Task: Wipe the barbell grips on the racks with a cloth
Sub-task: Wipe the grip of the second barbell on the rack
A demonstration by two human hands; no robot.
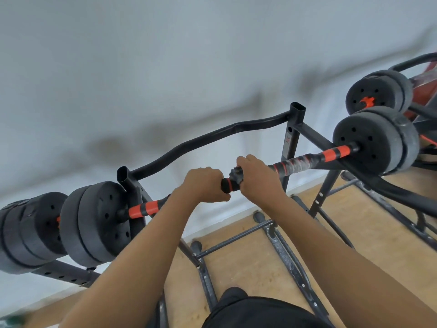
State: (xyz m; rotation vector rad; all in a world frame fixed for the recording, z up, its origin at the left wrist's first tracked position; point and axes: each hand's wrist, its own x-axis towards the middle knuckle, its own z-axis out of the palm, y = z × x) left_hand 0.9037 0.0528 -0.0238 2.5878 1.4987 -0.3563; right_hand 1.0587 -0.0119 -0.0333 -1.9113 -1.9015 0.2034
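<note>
While the barbell [295,163] lies across the black rack [292,138], both hands sit side by side on its middle stretch, between the rack's two upright posts. The left hand [203,183] has its fingers curled over the bar, gripping it directly. Just beside it, the right hand [257,178] is wrapped round the bar too, and it clutches a dark, bunched cloth [235,174] against the bar; a crumpled bit of the cloth sticks out between the two hands. On the right side of the right hand, the bar shows black wrapping with pale scuffs, then an orange-banded grip [335,152] that runs up to the right weight plates [369,143] past the rack's right end. A matching orange-banded grip [144,209] reaches the left weight plates [101,221] at the rack's left end. A curved rail [212,136] joins the two posts at the back. More plates [376,91] sit farther right. Below is a wooden floor [369,233], behind a white wall [165,67].
</note>
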